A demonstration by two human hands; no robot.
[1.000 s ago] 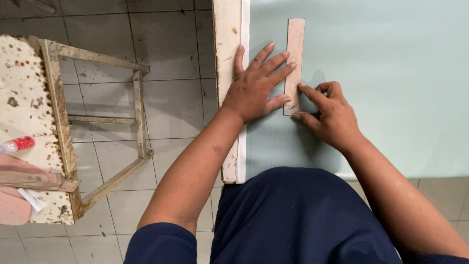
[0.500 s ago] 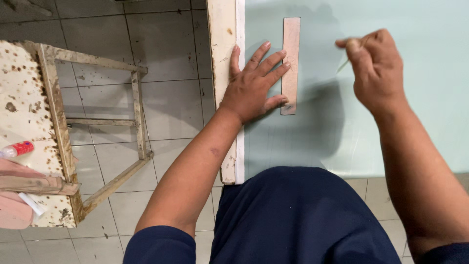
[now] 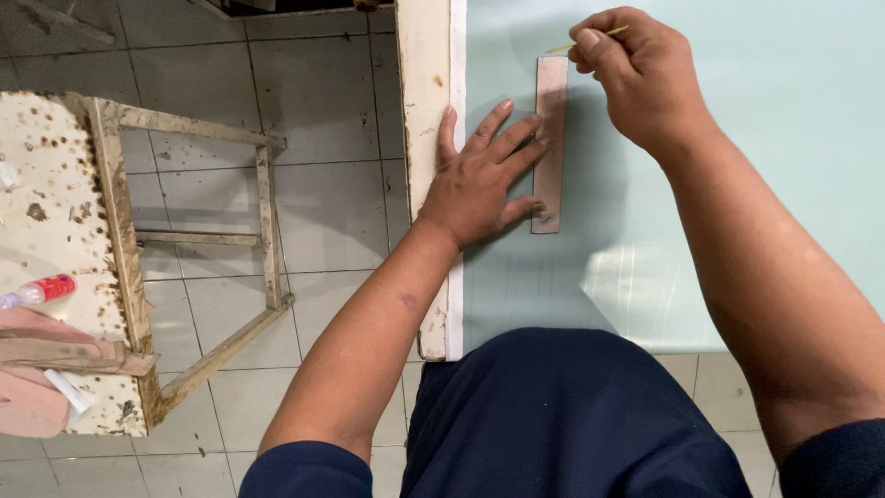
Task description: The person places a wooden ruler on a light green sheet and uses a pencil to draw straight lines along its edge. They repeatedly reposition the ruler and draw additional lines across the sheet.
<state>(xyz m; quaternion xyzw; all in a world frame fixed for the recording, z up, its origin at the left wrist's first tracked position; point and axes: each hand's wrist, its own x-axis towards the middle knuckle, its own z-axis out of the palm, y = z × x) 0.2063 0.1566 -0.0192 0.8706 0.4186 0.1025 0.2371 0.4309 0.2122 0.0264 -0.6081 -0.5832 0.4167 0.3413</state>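
Nearest the camera is the person's dark blue clothing (image 3: 562, 424), pressed up against the near edge of the pale green board (image 3: 765, 138) that serves as the work surface. A bright patch of reflected light sits on the board just beyond that edge.

Further in, the left hand (image 3: 479, 180) lies flat and spread on the board near its left edge, palm down, grasping nothing. Its fingertips press on the thin pinkish strip (image 3: 549, 143), a narrow flat piece that lies lengthwise, parallel to the board's left edge and just beside it. The thumb points toward the cream-painted wooden rail (image 3: 429, 138) that runs along that left edge, its paint chipped and stained.

Beyond the left hand, at the far end of the strip, the right hand (image 3: 641, 78) is closed in a pinch around a slender yellowish stick (image 3: 590, 39); what kind of tool it is cannot be told. The stick's tip sits just past the far end of the strip, whether touching it is unclear.

Off the board to the left, on the grey tiled floor (image 3: 323, 111), stands a paint-spattered wooden stool (image 3: 129, 231). On its near left corner lie a small bottle with a red cap (image 3: 37, 291) and some pinkish strips (image 3: 37, 406).
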